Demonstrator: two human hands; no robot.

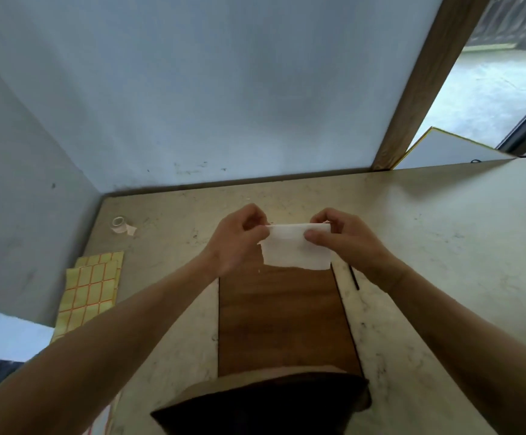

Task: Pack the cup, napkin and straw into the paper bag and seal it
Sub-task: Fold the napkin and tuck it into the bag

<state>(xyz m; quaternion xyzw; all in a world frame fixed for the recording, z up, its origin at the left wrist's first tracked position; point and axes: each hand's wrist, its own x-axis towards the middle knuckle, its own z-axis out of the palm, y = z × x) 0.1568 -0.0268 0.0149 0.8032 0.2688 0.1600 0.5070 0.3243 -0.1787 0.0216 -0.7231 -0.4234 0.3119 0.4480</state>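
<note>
I have the napkin [297, 248] pinched along its top edge, my left hand [239, 238] at one corner and my right hand [338, 238] at the other, thumbs in front and fingers curled behind. Holding it by the two corners lets the sheet hang flat between my hands, so I judge I am folding it or squaring it up to slip it into the bag. Both hands are closed on the napkin and on nothing else.

The paper bag [283, 321] lies flat on the worktop [443, 230] just below my hands, running back towards my body, its brown face up. The napkin's lower edge hangs over the far end of the bag, which keeps the move short once I am ready. I cannot tell from here whether the bag holds anything, nor where its mouth is.

A thin dark stick, probably the straw [354, 277], lies on the worktop just under my right wrist, beside the bag. I cannot see the cup for certain; a dark brown shape [264, 403] sits near my body below the bag, but I cannot say what it is.

Well to the left of my left hand sits a tape roll [120, 223], and nearer me a sheet of yellow stickers [90, 290], handy for sealing later.
</note>
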